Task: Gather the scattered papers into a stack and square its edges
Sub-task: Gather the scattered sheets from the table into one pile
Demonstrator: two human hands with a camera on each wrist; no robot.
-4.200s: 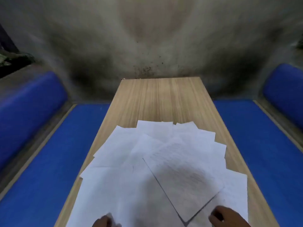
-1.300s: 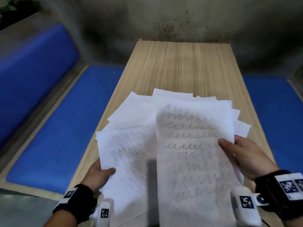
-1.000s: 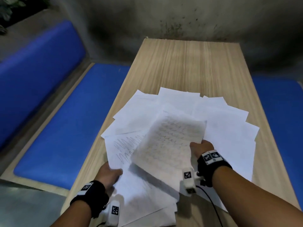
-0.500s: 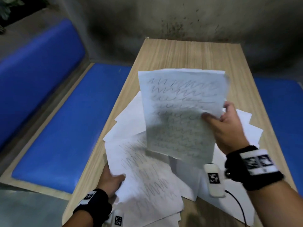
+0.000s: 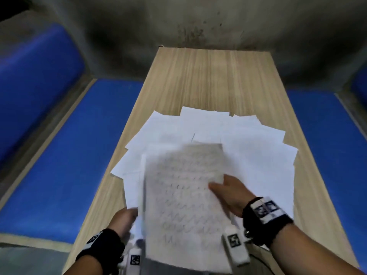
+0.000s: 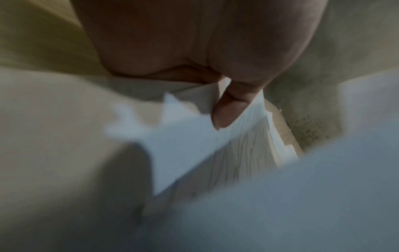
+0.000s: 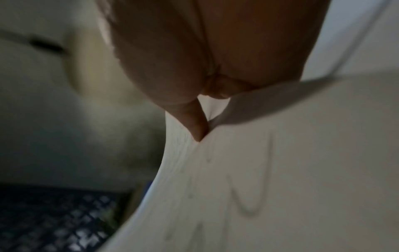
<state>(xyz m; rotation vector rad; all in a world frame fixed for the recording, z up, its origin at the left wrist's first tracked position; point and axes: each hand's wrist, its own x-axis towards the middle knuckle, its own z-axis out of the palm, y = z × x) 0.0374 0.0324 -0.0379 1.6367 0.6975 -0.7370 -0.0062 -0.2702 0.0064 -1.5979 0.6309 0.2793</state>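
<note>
White papers [image 5: 208, 132] lie fanned across the near half of the wooden table [image 5: 214, 76]. My right hand [image 5: 218, 185] pinches the right edge of a scribbled sheet [image 5: 184, 205], thumb on top, and holds it over the near pile. In the right wrist view the thumb [image 7: 194, 122] presses into that sheet [image 7: 259, 187]. My left hand [image 5: 129, 213] grips the left edge of a few gathered sheets [image 5: 133, 187] near the table's front left. In the left wrist view its thumb [image 6: 228, 109] lies on those sheets [image 6: 190, 145]. Motion blur smears the held sheet.
Blue cushioned benches [image 5: 65, 155] [image 5: 327, 145] run along both sides of the table. A stained grey wall [image 5: 198, 22] closes the far end. Bare wood shows on the table's far half, and narrow strips of it beside the papers.
My right hand has brought the scribbled sheet down from its raised, upright position toward me, over the sheets in my left hand. The left hand has stayed at the front left.
</note>
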